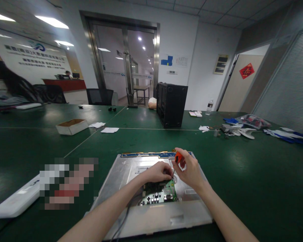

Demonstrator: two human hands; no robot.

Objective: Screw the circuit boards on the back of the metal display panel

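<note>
1. The right hand (189, 171) grips a screwdriver (177, 158) with an orange handle, its tip pointing down at the circuit board (161, 195).
2. The left hand (157, 172) is curled, fingertips pressed on the board's top edge beside the tip.
3. The board sits on a metal panel (131, 174) lying flat on the green table (242, 174).
4. Farther back stands a black case (171, 105); a cardboard box (72, 126) lies to the left.

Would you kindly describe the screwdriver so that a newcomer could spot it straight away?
On the green table, nearest the camera, lies a large silver panel with a green circuit board on it. Above that board the right hand holds the screwdriver upright. Its orange handle is the only orange thing there.
</note>
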